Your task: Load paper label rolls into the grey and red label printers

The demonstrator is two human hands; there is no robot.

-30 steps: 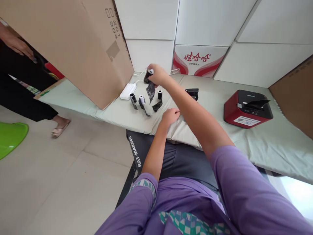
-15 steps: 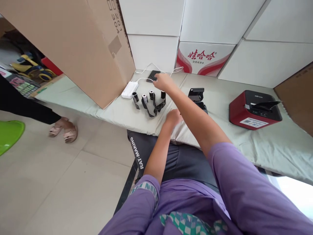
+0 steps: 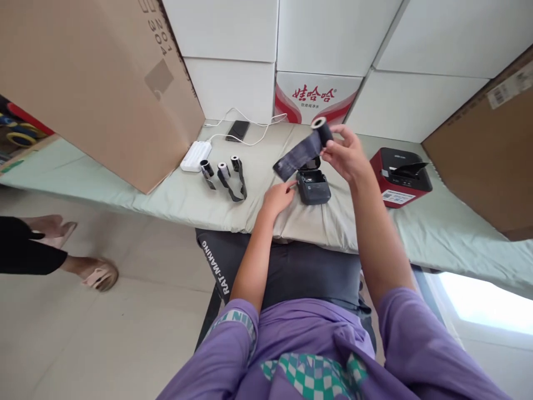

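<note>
My right hand [image 3: 343, 153] is closed around a roll of black thermal paper [image 3: 323, 133], its white core facing up. A loose strip of the paper hangs down to the left, above a small black portable printer [image 3: 314, 189]. The printer lies on the cloth with its lid up and its compartment exposed; the strip hides part of the lid. My left hand [image 3: 277, 199] rests left of the printer, index finger stretched to its edge and the other fingers loosely bent. Further left stand three similar paper rolls [image 3: 223, 169] with curled tails.
A white adapter [image 3: 196, 156], a white cable and a black phone-like slab [image 3: 237, 130] lie at the back left. A red and black printer [image 3: 400, 176] stands right. Cardboard [image 3: 125, 83] and white boxes [image 3: 235, 89] border the surface. Someone's sandalled foot [image 3: 97, 275] is on the floor.
My right hand has taken the rightmost paper roll from the group and carried it right, over the small printer. The left hand stays low beside the printer. The view has shifted right.
</note>
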